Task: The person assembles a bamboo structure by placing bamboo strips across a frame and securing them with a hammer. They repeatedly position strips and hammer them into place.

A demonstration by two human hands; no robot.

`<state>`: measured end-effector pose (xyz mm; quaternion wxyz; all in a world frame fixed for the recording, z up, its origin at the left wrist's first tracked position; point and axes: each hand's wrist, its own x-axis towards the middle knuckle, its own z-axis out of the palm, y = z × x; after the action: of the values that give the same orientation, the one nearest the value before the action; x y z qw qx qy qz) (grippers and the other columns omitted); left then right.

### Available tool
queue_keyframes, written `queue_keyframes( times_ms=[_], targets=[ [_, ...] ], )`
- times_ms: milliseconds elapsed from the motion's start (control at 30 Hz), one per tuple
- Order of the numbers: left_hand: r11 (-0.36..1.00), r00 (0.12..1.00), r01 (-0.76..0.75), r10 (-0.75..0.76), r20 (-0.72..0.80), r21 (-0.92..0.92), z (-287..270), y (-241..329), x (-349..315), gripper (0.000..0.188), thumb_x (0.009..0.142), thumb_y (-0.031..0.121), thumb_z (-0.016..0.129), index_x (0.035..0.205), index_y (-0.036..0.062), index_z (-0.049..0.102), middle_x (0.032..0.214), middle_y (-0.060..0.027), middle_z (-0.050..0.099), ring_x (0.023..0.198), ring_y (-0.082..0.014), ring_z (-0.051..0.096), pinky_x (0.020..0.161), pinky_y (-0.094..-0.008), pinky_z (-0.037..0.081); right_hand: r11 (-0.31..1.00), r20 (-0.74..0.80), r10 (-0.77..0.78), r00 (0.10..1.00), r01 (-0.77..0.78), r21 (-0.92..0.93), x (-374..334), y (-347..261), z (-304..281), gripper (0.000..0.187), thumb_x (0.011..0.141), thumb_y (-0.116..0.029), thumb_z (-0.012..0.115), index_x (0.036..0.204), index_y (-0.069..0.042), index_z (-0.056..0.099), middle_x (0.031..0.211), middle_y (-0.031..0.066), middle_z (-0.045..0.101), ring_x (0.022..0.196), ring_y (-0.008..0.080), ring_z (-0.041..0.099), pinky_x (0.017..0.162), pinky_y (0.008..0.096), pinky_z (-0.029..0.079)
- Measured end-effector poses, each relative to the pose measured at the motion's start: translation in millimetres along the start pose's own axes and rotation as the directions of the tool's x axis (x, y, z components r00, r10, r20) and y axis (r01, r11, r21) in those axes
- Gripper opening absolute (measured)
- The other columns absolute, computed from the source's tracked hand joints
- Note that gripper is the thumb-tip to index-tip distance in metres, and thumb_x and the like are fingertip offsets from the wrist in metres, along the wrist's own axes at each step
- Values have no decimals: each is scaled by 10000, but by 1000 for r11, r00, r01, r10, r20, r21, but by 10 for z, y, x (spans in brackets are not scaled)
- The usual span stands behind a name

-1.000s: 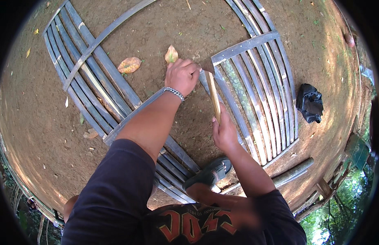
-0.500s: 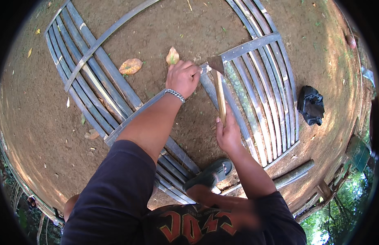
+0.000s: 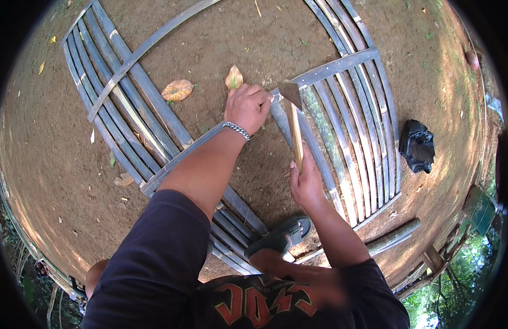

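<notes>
My right hand [image 3: 307, 180] is wrapped round the wooden handle of a hatchet [image 3: 294, 123]. Its dark, flared metal head is over a long bamboo crosspiece [image 3: 333, 68], just right of my left hand [image 3: 247, 108]. That left hand, with a chain bracelet at the wrist, is closed over the same crosspiece, its fingers curled and partly hidden. To the right, the crosspiece lies across a panel of split bamboo slats [image 3: 350, 142]. Leftward it passes under my left forearm and over a second set of slats [image 3: 139, 109].
A sandalled foot [image 3: 281, 236] rests on the lower slats. Dry leaves [image 3: 177, 90] lie on the brown dirt. A crumpled black plastic bag [image 3: 417, 146] sits right of the panel, with loose bamboo poles [image 3: 394, 236] below it. Another curved strip [image 3: 155, 41] crosses the left slats.
The hatchet head has tilted and shifted slightly over the crosspiece. My left hand keeps its hold, and the bamboo slats lie as before.
</notes>
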<state>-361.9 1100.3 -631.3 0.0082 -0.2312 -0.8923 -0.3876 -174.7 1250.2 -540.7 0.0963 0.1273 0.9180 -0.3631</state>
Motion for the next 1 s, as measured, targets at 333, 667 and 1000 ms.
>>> queue_keyframes(
  times_ms=[333,667,1000],
  targets=[
    [1000,1000,-13,13,-14,-1,16,-2,1,31,848,140,733,850,130,762,930,12,716,922,-222,654,815,-400,470,1000,-18,-5,1000,5,0,13,12,18,630,991,-105,585,1567,-70,329,1325,312,604,1069,511,657,899,542,551],
    [1000,1000,-15,15,3,20,11,-20,-2,44,853,160,733,867,131,763,929,14,709,925,-216,653,814,-401,465,1000,-28,3,1000,-3,7,16,-29,-21,627,993,-117,587,1565,-83,333,1254,317,629,1030,510,664,877,548,552],
    [999,1000,2,-2,14,34,14,-9,-11,70,869,189,719,839,137,756,924,16,694,943,-217,629,859,-396,456,1000,-26,-22,999,22,-5,22,52,46,623,1001,-132,572,1568,-72,319,1317,322,605,1085,512,649,909,550,543]
  ],
)
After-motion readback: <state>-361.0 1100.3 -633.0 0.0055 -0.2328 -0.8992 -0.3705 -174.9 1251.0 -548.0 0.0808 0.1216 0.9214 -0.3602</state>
